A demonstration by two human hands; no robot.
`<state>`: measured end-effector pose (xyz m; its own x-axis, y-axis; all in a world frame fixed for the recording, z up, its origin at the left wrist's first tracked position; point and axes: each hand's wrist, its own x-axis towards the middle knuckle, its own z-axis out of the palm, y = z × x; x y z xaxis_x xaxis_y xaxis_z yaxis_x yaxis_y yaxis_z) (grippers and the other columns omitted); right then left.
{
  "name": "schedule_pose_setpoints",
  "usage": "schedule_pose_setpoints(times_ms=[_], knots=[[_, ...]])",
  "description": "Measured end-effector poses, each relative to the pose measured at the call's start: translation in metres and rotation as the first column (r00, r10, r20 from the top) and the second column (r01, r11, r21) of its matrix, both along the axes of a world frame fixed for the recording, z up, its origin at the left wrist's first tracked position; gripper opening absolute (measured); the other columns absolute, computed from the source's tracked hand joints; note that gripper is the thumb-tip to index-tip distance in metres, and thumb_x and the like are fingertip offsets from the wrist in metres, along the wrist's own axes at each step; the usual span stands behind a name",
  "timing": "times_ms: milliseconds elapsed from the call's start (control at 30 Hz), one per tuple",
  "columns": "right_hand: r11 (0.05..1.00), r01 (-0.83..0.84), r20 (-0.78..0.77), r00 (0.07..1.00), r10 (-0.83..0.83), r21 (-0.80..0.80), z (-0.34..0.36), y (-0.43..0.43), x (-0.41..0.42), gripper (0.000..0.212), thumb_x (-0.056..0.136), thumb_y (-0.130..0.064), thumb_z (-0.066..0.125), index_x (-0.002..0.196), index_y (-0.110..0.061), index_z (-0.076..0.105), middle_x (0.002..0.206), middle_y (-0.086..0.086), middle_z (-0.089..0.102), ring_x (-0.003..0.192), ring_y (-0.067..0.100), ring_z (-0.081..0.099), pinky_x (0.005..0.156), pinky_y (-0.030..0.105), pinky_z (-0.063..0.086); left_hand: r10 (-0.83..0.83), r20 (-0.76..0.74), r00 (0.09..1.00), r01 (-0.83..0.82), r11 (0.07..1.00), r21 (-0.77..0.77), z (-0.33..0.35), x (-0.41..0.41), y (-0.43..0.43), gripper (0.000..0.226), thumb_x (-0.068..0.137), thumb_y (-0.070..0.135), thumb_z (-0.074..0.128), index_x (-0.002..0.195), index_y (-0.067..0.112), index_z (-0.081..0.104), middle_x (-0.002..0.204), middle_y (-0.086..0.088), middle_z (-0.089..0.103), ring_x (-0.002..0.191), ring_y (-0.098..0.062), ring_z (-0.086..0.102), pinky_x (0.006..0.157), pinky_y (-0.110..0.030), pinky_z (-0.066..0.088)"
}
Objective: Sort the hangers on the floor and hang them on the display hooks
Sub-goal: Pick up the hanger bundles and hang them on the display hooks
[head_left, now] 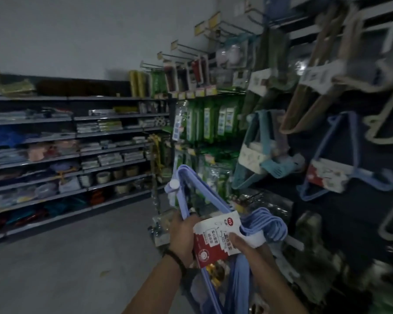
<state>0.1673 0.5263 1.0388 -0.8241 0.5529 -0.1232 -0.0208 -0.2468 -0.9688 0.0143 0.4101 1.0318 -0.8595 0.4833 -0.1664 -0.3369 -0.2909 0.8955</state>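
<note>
In a dim shop aisle, stocked shelves (77,137) run along nine o'clock above bare grey floor (66,268). At six o'clock a person stands facing the hanger wall, holding a bundle of blue hangers (266,223) low and close to the body, clear of the floor and not yet on any hook. The left hand (182,232), a dark bracelet (175,259) on its wrist, has its fingers curled round the bundle's blue bars. The red-and-white label (216,236) wraps the bundle between the two hands. The right hand (243,244) pinches the label's edge, thumb on top; its other fingers are hidden beneath, so their lie cannot be told.

Empty display hooks (188,47) jut out at twelve o'clock. Teal hangers (254,155) hang at two o'clock, and a matching blue pack (327,175) at three o'clock, with beige hangers (315,82) above it.

The step in hand looks like the carry — the pack is chosen and brought to the wall. The next move would likely call for lifting the curved necks toward three o'clock and threading them over the peg that carries the matching blue pack — though that peg is too blurred to make out.
</note>
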Motion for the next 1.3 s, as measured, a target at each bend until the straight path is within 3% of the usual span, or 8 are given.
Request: schedule_pose_setpoints(times_ms=[100,167,333,567,700,833,1100,1300], knots=[[0.960,-0.010,0.241,0.969,-0.061,0.281,0.021,0.016,0.051,0.052,0.095,-0.049,0.067,0.133,-0.014,0.065,0.140,0.007,0.065,0.119,0.012,0.064,0.098,0.029,0.050,-0.033,-0.052,0.998,0.031,0.998,-0.049,0.004,0.000,0.040,0.047,0.064,0.033,0.077,0.098,0.015,0.052,0.083,-0.018,0.057,0.067,-0.034,0.061,0.061,-0.048,0.056],[0.737,-0.021,0.401,0.849,-0.343,0.675,0.038,0.036,0.075,0.035,0.106,-0.050,0.046,0.118,-0.025,0.068,0.129,0.002,0.068,0.112,0.014,0.064,0.094,0.025,0.045,-0.088,-0.077,0.993,0.083,0.994,-0.070,0.014,0.006,0.062,0.040,0.067,0.027,0.075,0.091,0.016,0.045,0.073,-0.016,0.050,0.059,-0.029,0.056,0.059,-0.044,0.051],[0.171,0.004,0.098,0.808,-0.581,0.985,0.083,0.059,0.072,0.025,0.103,-0.056,0.042,0.125,-0.043,0.043,0.113,-0.010,0.055,0.101,0.017,0.060,0.087,0.037,0.053,-0.192,-0.289,0.938,0.161,0.979,-0.127,0.036,0.025,0.107,0.025,0.087,0.010,0.070,0.092,0.013,0.046,0.078,-0.015,0.049,0.066,-0.030,0.057,0.061,-0.043,0.048],[0.071,-0.098,0.119,0.690,-0.714,0.993,0.094,0.079,0.024,0.036,0.111,-0.041,0.038,0.139,-0.021,0.045,0.097,0.000,0.061,0.074,0.020,0.054,0.067,0.035,0.049,-0.412,-0.419,0.809,0.406,0.907,-0.109,0.060,0.024,0.142,0.031,0.092,0.010,0.072,0.119,0.011,0.056,0.091,-0.015,0.063,0.074,-0.034,0.067,0.066,-0.037,0.057],[0.099,-0.079,0.127,0.576,-0.808,0.992,0.101,0.087,0.012,0.029,0.110,-0.035,0.041,0.134,-0.020,0.049,0.097,0.005,0.070,0.076,0.029,0.062,0.063,0.036,0.045,-0.538,-0.459,0.707,0.548,0.827,-0.124,0.065,0.011,0.159,0.082,0.065,0.065,0.091,0.131,0.028,0.059,0.119,-0.007,0.072,0.102,-0.031,0.074,0.090,-0.047,0.060],[0.080,-0.018,0.078,0.513,-0.855,0.997,0.104,0.098,0.014,0.021,0.109,-0.042,0.039,0.107,-0.025,0.051,0.085,-0.005,0.065,0.070,0.021,0.065,0.055,0.032,0.044,-0.562,-0.531,0.634,0.598,0.792,-0.124,0.082,-0.002,0.175,0.095,0.059,0.095,0.061,0.123,0.026,0.060,0.114,-0.001,0.072,0.101,-0.022,0.073,0.088,-0.044,0.060],[0.083,0.091,0.036,0.424,-0.905,0.992,0.113,0.162,0.032,0.017,0.105,-0.043,0.042,0.104,-0.028,0.050,0.084,-0.003,0.068,0.072,0.021,0.068,0.065,0.040,0.058,-0.619,-0.633,0.464,0.457,0.780,-0.427,0.108,-0.046,0.225,0.074,0.072,0.087,0.064,0.095,0.016,0.068,0.088,-0.013,0.071,0.079,-0.031,0.070,0.074,-0.042,0.058],[-0.029,0.088,-0.057,0.341,-0.938,0.996,0.133,0.216,0.040,0.031,0.105,-0.029,0.042,0.135,-0.022,0.042,0.095,0.001,0.069,0.076,0.024,0.070,0.069,0.041,0.061,-0.452,-0.843,0.291,0.348,0.871,-0.347,0.122,-0.072,0.251,0.023,0.104,0.042,0.058,0.125,0.033,0.062,0.089,0.007,0.067,0.078,-0.020,0.064,0.072,-0.039,0.050]])
